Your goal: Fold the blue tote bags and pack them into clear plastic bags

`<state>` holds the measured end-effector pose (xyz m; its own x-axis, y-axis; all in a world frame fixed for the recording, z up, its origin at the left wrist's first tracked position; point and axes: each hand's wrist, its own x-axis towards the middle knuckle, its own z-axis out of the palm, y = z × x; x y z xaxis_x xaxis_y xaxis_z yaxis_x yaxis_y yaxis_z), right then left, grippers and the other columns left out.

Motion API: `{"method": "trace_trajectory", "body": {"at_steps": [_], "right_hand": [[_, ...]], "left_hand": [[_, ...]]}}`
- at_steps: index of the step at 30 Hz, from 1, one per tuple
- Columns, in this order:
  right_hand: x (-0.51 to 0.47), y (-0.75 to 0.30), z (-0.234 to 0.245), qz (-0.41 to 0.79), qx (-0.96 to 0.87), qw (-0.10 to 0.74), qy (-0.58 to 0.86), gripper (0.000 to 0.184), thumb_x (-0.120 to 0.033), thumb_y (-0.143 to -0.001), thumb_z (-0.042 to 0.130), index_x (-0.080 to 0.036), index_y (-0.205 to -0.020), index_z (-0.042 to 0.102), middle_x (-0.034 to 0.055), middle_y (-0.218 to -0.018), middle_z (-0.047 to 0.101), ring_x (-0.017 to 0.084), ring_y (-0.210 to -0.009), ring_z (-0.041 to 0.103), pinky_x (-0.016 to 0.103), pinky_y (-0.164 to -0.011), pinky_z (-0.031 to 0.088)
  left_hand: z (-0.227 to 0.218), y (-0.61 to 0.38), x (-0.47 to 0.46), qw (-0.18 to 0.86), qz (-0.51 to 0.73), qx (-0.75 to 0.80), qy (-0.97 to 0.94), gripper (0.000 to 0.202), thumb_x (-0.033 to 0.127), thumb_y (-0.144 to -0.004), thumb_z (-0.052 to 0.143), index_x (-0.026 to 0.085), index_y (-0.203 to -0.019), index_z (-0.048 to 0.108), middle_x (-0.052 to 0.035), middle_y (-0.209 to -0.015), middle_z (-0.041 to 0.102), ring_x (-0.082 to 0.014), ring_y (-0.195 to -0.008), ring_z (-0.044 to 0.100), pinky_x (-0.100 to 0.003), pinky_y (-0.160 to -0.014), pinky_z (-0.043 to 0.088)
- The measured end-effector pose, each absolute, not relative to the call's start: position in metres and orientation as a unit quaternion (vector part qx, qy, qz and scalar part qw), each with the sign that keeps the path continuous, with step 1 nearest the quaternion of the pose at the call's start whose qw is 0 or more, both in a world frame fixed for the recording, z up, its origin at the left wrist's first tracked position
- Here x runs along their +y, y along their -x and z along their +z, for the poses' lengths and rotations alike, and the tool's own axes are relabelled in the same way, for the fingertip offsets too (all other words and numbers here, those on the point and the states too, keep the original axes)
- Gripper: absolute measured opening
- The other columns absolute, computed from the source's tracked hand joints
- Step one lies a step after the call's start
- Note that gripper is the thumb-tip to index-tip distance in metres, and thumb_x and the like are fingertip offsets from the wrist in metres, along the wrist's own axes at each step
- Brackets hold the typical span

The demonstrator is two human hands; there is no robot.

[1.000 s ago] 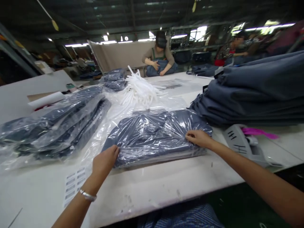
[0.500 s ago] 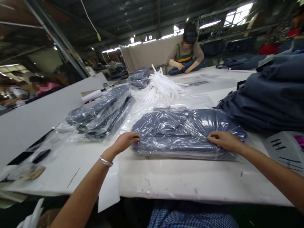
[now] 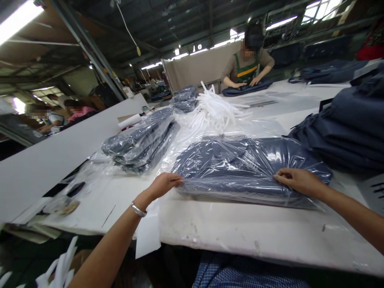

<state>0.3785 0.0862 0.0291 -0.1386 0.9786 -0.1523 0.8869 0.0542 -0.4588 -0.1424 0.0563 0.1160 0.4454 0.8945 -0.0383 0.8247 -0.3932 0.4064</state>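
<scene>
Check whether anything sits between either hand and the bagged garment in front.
Nothing visible does. The left hand touches the bagged garment at its near left edge, and the right hand rests on its near right corner. Both are in direct contact with it, with no other item in between.

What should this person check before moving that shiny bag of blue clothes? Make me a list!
1. Left hand on the near left corner of the bag of clothes: ok.
2. Right hand on the bag's near right edge: ok.
3. Fingers really pinching the plastic: cannot tell.
4. Bag lying flat on the table: ok.
5. Bag apart from the pile of bagged clothes to its left: ok.
6. Bag's opening closed: cannot tell.
</scene>
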Motion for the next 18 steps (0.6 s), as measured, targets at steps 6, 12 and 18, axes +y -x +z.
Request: {"method": "trace_trajectory", "body": {"at_steps": [6, 12, 18], "right_hand": [[0.086, -0.379, 0.028, 0.231, -0.722, 0.108, 0.643, 0.036, -0.056, -0.085, 0.052, -0.024, -0.086, 0.069, 0.0014, -0.072, 0.07, 0.022, -0.07, 0.064, 0.03, -0.061, 0.036], [0.086, -0.38, 0.033, 0.25, -0.732, 0.133, 0.62, 0.039, -0.055, -0.089, 0.048, -0.023, -0.078, 0.067, 0.0002, -0.07, 0.069, 0.019, -0.067, 0.062, 0.028, -0.063, 0.038], [0.084, -0.369, 0.055, 0.389, -0.689, 0.207, 0.575, 0.04, -0.056, -0.082, 0.059, -0.019, -0.07, 0.067, 0.0033, -0.067, 0.07, 0.017, -0.061, 0.061, 0.028, -0.06, 0.045]], "left_hand": [[0.104, 0.125, 0.054, 0.032, 0.113, 0.575, -0.81, 0.025, 0.034, -0.095, 0.045, 0.027, -0.086, 0.067, -0.0012, -0.104, 0.07, -0.0198, -0.097, 0.061, -0.028, -0.074, 0.044], [0.072, 0.128, 0.065, 0.04, 0.114, 0.624, -0.772, 0.032, 0.04, -0.098, 0.036, 0.026, -0.085, 0.062, 0.0008, -0.079, 0.069, -0.0173, -0.074, 0.063, -0.026, -0.067, 0.04], [0.061, 0.125, 0.096, 0.089, 0.054, 0.675, -0.731, 0.041, 0.059, -0.089, 0.04, 0.026, -0.077, 0.061, -0.0002, -0.069, 0.067, -0.022, -0.07, 0.064, -0.026, -0.06, 0.036]]}}
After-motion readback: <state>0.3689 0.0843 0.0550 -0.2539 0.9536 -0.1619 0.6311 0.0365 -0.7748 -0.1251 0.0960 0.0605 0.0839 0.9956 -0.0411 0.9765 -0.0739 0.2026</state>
